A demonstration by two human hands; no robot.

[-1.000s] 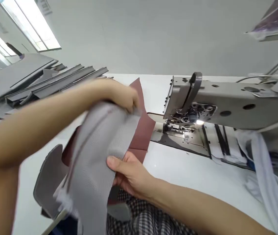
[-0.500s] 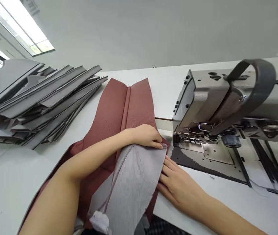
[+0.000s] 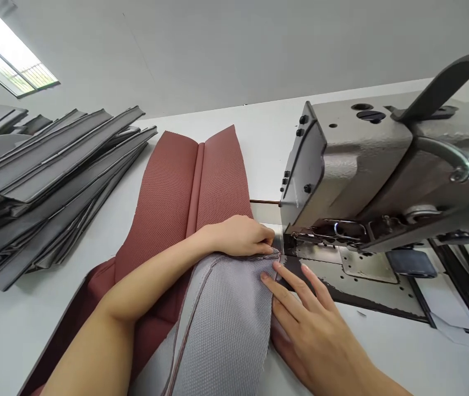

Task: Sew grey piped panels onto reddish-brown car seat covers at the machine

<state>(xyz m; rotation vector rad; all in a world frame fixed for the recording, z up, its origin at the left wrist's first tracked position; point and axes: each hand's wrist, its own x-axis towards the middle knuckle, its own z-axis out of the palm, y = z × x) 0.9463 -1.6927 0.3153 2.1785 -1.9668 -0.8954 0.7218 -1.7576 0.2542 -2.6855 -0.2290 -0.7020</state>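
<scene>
A grey mesh fabric piece [image 3: 222, 324] lies on top of a dark red perforated panel [image 3: 172, 198] on the white table. My left hand [image 3: 238, 236] pinches the far corner of the grey piece close to the sewing machine's foot. My right hand [image 3: 304, 319] lies flat with fingers stretched out along the grey piece's right edge, fingertips near the needle plate [image 3: 342, 275]. The grey sewing machine head [image 3: 362, 165] stands just right of both hands.
A tall stack of grey padded panels [image 3: 40, 176] fills the left side of the table [image 3: 403, 352]. A grey strap [image 3: 445, 82] loops over the machine top. A white wall rises behind the table.
The view has dropped closer to the machine. Both hands have slid the grey piece's corner a little further toward the presser foot, and my right hand now rests more on the fabric's edge.
</scene>
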